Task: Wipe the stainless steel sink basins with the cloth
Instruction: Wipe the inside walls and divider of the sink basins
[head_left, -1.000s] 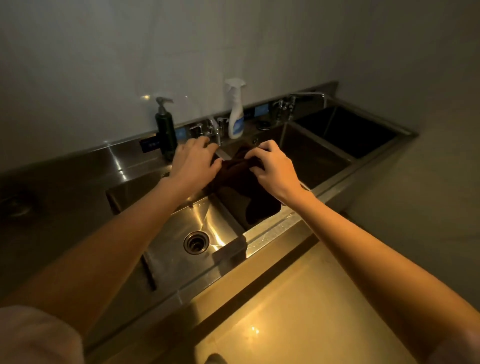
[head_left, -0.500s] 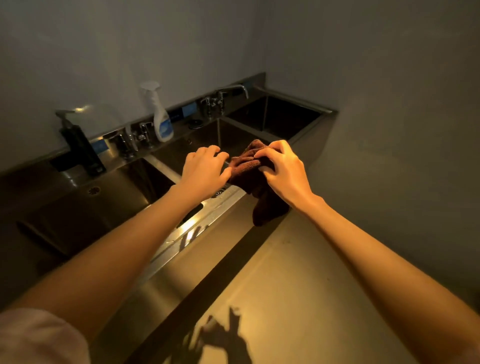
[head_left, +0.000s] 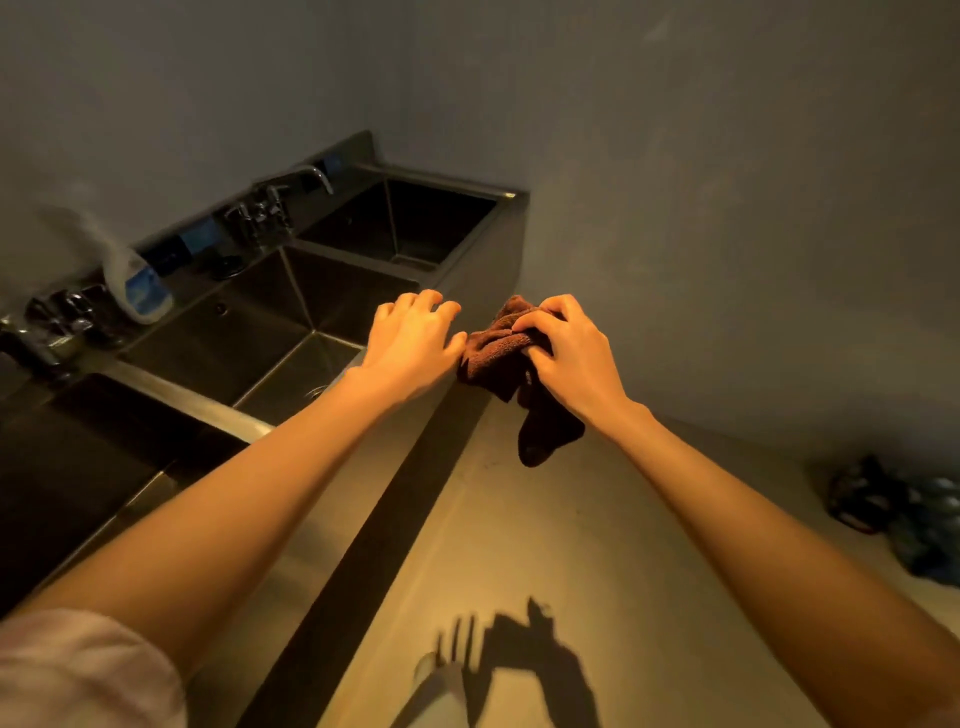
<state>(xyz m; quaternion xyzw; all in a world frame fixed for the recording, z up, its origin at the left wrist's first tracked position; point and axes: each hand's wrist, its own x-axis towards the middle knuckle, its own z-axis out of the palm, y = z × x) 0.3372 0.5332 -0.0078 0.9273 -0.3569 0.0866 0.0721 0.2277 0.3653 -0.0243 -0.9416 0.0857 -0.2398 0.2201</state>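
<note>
Head view is looking down along two bare forearms reaching forward, with a pale sleeve (head_left: 78, 670) showing at the lower left corner. Shadows of the hands are falling on the lit floor (head_left: 545, 545) at the bottom. Further out, the right hand (head_left: 569, 351) is gripping a bunched brown cloth (head_left: 498, 353), its fingers curling over the top of the wad while a loose end is hanging down below the wrist. The cloth is hanging in the air just beyond the front edge of the sink unit, over the floor rather than over a basin. The left hand (head_left: 413, 340) is hovering just beside the cloth with its fingers spread and loosely bent, its thumb tip sitting at the cloth's edge; whether it is actually touching is unclear. To the left, the stainless steel sink basins (head_left: 249, 353) are lying in a row, dark inside. A blurred white spray bottle (head_left: 132, 280) is standing on the back ledge, with taps (head_left: 260, 210) farther along it. A dark, blurred heap (head_left: 893, 509) is lying on the floor at far right. A grey wall (head_left: 675, 156) is filling the background.
</note>
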